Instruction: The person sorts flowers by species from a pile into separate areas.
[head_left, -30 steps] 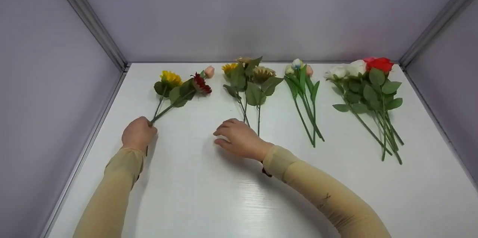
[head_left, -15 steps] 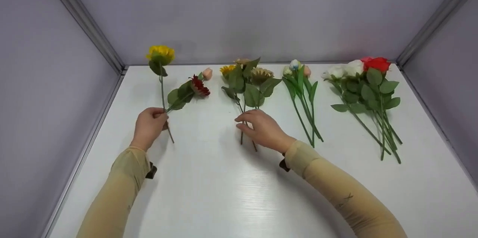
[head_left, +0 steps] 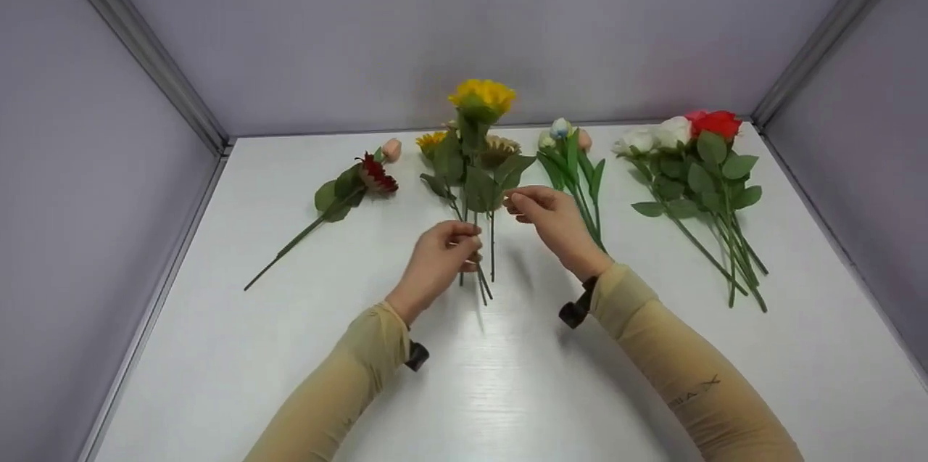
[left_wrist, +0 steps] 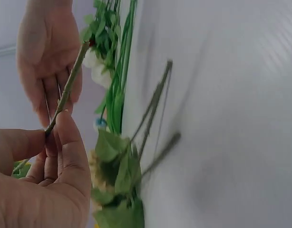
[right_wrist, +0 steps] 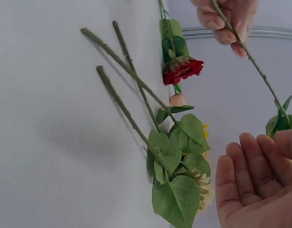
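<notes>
My left hand [head_left: 435, 259] pinches the thin green stem [left_wrist: 72, 78] of a yellow flower [head_left: 481, 99] between thumb and fingers. The flower stands upright, raised over the middle of the table, its bloom towards the back wall. Behind it lies a bunch of sunflowers [right_wrist: 186, 137], yellow and beige, partly covered by the held flower in the head view. To the right of the stem is my right hand [head_left: 554, 223], its fingers loosely bent and holding nothing. Seen from the right wrist, its palm [right_wrist: 260, 199] faces up near the yellow flower's leaves.
A dark red flower [head_left: 377, 175] lies at the left on the white table [head_left: 181, 346], with a peach tulip [head_left: 391, 150] behind it. Right of the sunflowers lie several tulips [head_left: 573, 150], then white and red roses [head_left: 714, 125]. Walls enclose the back and sides.
My left hand has lifted the yellow flower from the left side and carried it right, to the middle. The right hand has drawn back to the right. The dark red flower stays behind.
</notes>
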Available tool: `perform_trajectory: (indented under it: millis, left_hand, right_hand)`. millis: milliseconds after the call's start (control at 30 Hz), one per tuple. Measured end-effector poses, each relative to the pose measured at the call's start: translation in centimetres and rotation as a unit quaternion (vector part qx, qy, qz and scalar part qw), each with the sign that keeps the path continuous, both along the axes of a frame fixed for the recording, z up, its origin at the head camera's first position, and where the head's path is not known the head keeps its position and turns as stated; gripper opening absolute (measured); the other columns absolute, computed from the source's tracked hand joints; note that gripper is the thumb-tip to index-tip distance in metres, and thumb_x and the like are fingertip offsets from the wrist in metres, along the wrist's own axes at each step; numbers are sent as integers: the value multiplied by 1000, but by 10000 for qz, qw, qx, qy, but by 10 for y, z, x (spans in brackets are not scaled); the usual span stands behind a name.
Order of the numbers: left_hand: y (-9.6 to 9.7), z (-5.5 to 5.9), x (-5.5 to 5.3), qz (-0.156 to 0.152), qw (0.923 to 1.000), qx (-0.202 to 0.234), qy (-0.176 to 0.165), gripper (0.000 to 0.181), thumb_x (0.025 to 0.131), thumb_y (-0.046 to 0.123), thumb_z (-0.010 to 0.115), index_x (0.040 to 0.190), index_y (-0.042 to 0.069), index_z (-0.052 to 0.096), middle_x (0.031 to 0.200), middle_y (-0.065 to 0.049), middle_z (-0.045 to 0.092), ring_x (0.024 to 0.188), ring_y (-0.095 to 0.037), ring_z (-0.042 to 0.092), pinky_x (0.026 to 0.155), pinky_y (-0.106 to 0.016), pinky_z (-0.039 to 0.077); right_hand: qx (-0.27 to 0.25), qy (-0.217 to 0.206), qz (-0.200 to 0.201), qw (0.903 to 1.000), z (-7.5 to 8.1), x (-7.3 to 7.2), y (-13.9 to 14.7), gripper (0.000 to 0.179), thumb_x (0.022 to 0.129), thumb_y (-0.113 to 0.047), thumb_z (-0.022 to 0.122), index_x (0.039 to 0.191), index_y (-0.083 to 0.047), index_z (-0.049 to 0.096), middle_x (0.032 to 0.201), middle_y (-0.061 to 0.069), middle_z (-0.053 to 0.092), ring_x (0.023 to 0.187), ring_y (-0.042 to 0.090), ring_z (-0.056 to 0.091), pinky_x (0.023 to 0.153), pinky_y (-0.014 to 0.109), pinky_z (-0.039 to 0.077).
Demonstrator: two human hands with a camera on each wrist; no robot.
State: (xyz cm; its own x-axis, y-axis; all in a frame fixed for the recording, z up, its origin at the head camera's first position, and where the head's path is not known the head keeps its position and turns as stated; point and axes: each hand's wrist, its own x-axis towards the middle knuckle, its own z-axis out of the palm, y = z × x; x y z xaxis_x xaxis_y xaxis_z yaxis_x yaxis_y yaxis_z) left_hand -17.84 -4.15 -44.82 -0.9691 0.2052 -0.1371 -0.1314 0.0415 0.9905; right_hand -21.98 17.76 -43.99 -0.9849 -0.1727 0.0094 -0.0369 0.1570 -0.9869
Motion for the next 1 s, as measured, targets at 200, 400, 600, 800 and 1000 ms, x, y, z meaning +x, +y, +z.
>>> perform_trajectory:
  millis: [200, 400, 600, 800, 1000]
  left_hand:
    - [41, -2, 11, -542, 9985, 64, 94, 21, 102, 12, 64, 120, 0, 66, 103, -12, 67, 90, -24, 70, 77, -35, 61]
    - [55, -8, 16, -696, 9970, 352, -9, 26, 100, 10, 66, 121, -4, 65, 101, -12, 66, 87, -23, 70, 76, -35, 62]
    - [54, -13, 23, -956, 9918, 694, -490, 30, 96, 5, 68, 123, -9, 62, 103, -13, 65, 86, -21, 69, 79, -36, 62]
    - [52, -17, 28, -925, 9915, 706, -583, 23, 97, 3, 68, 117, -7, 63, 104, -14, 65, 87, -21, 69, 77, -37, 62]
    - [48, -22, 28, -792, 9948, 389, -509, 19, 98, 6, 68, 114, -3, 64, 105, -14, 65, 86, -22, 70, 76, -35, 62]
  right_hand:
    - [-1020, -323, 22, 9943, 9, 5, 9, 38, 101, -28, 69, 129, -1, 67, 121, 23, 67, 111, 37, 66, 97, 43, 55]
    - [-1154, -431, -200, 9922, 10, 8, 16, 31, 98, -21, 72, 122, -1, 71, 104, 19, 71, 93, 28, 71, 85, 40, 60]
    - [-1165, -512, -255, 9915, 9, 5, 16, 29, 100, -19, 70, 123, -1, 71, 102, 18, 72, 88, 25, 72, 83, 39, 61]
    - [-1278, -536, -303, 9899, 8, 3, 14, 30, 98, -19, 72, 121, 0, 73, 101, 20, 73, 88, 27, 73, 83, 41, 61]
    - [-1488, -651, -511, 9854, 4, 4, 8, 32, 95, -18, 76, 116, 6, 71, 97, 19, 75, 86, 28, 75, 82, 43, 61]
